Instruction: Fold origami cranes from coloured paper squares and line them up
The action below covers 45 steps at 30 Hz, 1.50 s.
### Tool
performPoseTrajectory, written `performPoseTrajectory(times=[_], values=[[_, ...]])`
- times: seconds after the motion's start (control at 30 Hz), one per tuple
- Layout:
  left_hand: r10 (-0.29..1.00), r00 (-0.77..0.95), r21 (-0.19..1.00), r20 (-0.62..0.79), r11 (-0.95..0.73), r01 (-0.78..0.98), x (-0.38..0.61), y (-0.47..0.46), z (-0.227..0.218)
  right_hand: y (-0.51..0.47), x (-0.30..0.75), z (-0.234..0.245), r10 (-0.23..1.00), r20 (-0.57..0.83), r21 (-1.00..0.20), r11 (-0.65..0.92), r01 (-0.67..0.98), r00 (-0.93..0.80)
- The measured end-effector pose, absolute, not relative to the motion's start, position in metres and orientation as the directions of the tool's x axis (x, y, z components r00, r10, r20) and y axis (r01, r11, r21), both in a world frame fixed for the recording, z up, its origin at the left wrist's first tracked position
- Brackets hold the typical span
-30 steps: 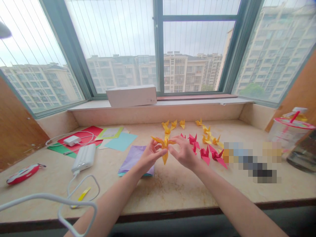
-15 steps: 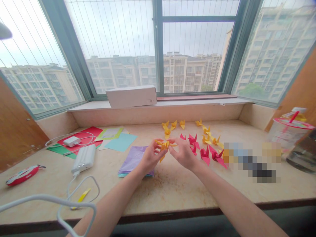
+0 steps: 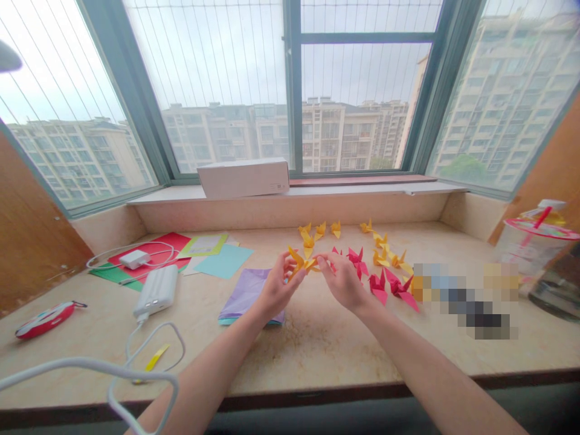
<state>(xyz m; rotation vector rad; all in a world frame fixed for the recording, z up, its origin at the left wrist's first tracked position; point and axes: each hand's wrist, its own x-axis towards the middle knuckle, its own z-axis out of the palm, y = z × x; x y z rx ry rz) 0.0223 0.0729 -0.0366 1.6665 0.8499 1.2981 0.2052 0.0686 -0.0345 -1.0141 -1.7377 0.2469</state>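
Note:
Between my two hands, above the stone ledge, is a yellow origami crane (image 3: pixel 296 258). My left hand (image 3: pixel 280 283) is closed around its left and lower part, thumb in front. The fingertips of my right hand (image 3: pixel 339 279) pinch the tip on its right side. Behind and to the right, several yellow paper cranes (image 3: pixel 380 256) stand on the ledge in a curved row. Several red paper cranes (image 3: pixel 377 286) sit just right of my right hand, which partly hides some of them. A stack of purple paper (image 3: pixel 244 295) lies beside my left wrist.
At left are coloured paper sheets (image 3: pixel 224 261), a white power bank (image 3: pixel 156 291) with cables and a red-and-white tool (image 3: pixel 48 319). A lidded cup (image 3: pixel 528 248) stands at right near a pixelated patch. A white box (image 3: pixel 244 179) rests on the sill.
The yellow crane has turned and tilted in my hands, its left wing now pointing up. My right fingers have moved slightly onto its right tip. The view has shifted a little.

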Motion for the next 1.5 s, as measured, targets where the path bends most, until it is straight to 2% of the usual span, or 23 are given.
performPoseTrajectory(times=[0.3,0.43,0.67,0.87,0.97,1.03,1.2,1.37,1.5], values=[[0.885,0.256,0.921,0.389,-0.378,-0.091,0.023,0.074,-0.038,0.067,0.202,-0.036,0.804,0.595,-0.780,0.572,0.255,0.015],[0.880,0.263,0.919,0.395,-0.383,-0.097,0.023,0.078,-0.042,0.068,0.200,-0.037,0.838,0.546,-0.831,0.542,0.123,-0.001],[0.881,0.266,0.921,0.390,-0.371,-0.122,0.023,0.080,-0.042,0.065,0.196,-0.041,0.798,0.599,-0.759,0.591,0.272,-0.064],[0.875,0.302,0.921,0.380,-0.327,-0.211,0.024,0.077,-0.041,0.065,0.199,-0.040,0.808,0.578,-0.776,0.588,0.228,-0.118],[0.865,0.313,0.918,0.392,-0.344,-0.197,0.024,0.078,-0.041,0.063,0.200,-0.037,0.823,0.547,-0.793,0.567,0.223,-0.152],[0.876,0.292,0.922,0.383,-0.345,-0.174,0.023,0.079,-0.041,0.062,0.200,-0.035,0.801,0.579,-0.757,0.598,0.263,-0.153],[0.914,0.249,0.941,0.319,-0.276,-0.195,0.023,0.083,-0.040,0.063,0.201,-0.033,0.665,0.735,-0.583,0.720,0.376,-0.135],[0.943,0.194,0.949,0.271,-0.228,-0.219,0.023,0.082,-0.037,0.059,0.204,-0.032,0.647,0.736,-0.538,0.738,0.407,-0.201],[0.961,0.126,0.917,0.245,-0.187,-0.354,0.023,0.082,-0.034,0.057,0.205,-0.032,0.590,0.751,-0.432,0.779,0.455,-0.297]])
